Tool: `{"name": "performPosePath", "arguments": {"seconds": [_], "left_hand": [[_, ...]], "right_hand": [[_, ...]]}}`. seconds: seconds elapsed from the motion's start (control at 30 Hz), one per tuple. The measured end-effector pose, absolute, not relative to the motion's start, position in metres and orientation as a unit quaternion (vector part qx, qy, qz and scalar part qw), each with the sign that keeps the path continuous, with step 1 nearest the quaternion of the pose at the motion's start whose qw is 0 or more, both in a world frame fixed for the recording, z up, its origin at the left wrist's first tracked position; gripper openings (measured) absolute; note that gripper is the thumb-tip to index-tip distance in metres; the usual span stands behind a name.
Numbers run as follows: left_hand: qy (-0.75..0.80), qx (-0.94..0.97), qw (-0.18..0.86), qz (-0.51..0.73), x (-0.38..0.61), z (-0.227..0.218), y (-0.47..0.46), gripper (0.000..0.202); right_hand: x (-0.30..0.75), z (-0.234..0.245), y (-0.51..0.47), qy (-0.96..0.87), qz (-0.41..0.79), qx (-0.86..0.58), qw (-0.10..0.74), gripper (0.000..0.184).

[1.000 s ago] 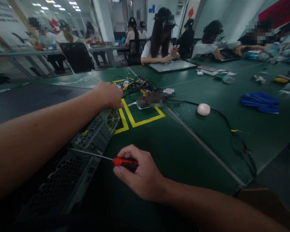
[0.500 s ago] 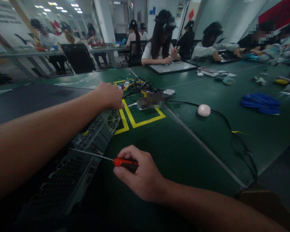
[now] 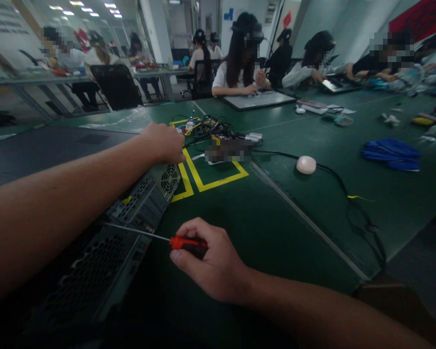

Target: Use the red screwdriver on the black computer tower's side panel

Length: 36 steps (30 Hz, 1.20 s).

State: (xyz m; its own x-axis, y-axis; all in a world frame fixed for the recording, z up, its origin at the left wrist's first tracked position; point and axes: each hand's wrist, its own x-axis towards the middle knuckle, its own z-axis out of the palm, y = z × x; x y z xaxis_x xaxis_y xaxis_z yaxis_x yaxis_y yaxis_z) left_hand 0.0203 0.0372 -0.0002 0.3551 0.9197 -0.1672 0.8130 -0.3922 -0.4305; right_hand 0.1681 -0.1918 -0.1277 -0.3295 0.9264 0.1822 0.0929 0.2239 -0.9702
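Observation:
A desktop computer case [image 3: 131,213] lies on its side on the green table [image 3: 269,228], its perforated rear panel with a fan grille facing me. My left hand [image 3: 163,141] rests curled over the case's far top corner, gripping it. My right hand [image 3: 210,261] is closed round the red and black handle of a screwdriver [image 3: 183,242]. The thin shaft runs left, and its tip touches the rear panel near the case's edge.
A tangle of cables [image 3: 207,127] lies beyond yellow tape squares [image 3: 218,179]. A pink round object [image 3: 306,165] sits on a black cable [image 3: 349,194]. Blue cloth [image 3: 390,154] lies at right. Several people sit working at the far side and at other tables.
None in my hands or the screwdriver. A person at the far right has shifted an arm and a tablet-like object.

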Motion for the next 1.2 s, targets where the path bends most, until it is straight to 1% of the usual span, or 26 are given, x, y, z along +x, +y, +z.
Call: {"name": "performPosePath", "arguments": {"seconds": [0.17, 0.47, 0.7, 0.83, 0.93, 1.03, 1.2], "left_hand": [[-0.539, -0.812, 0.131, 0.183, 0.022, 0.0018, 0.0337, 0.065], [-0.528, -0.812, 0.142, 0.203, 0.0221, 0.0027, 0.0339, 0.068], [-0.529, -0.817, 0.134, 0.187, 0.018, -0.0009, 0.0389, 0.064], [-0.534, -0.817, 0.121, 0.182, 0.0187, -0.0007, 0.039, 0.063], [-0.536, -0.816, 0.12, 0.182, 0.0211, 0.0006, 0.036, 0.064], [-0.536, -0.814, 0.126, 0.185, 0.0223, 0.0008, 0.0345, 0.064], [-0.536, -0.813, 0.127, 0.188, 0.0213, 0.0001, 0.0363, 0.066]], "right_hand": [[0.1684, -0.127, -0.1913, -0.652, 0.492, -0.388, 0.426, 0.02], [0.1688, -0.1286, -0.1924, -0.648, 0.492, -0.39, 0.431, 0.019], [0.1686, -0.1316, -0.1911, -0.652, 0.483, -0.394, 0.432, 0.017], [0.1677, -0.133, -0.1916, -0.667, 0.474, -0.385, 0.427, 0.023], [0.167, -0.1335, -0.1927, -0.644, 0.506, -0.39, 0.421, 0.02], [0.1671, -0.1326, -0.1927, -0.635, 0.516, -0.391, 0.422, 0.031], [0.1677, -0.1296, -0.1908, -0.646, 0.51, -0.38, 0.422, 0.026]]}}
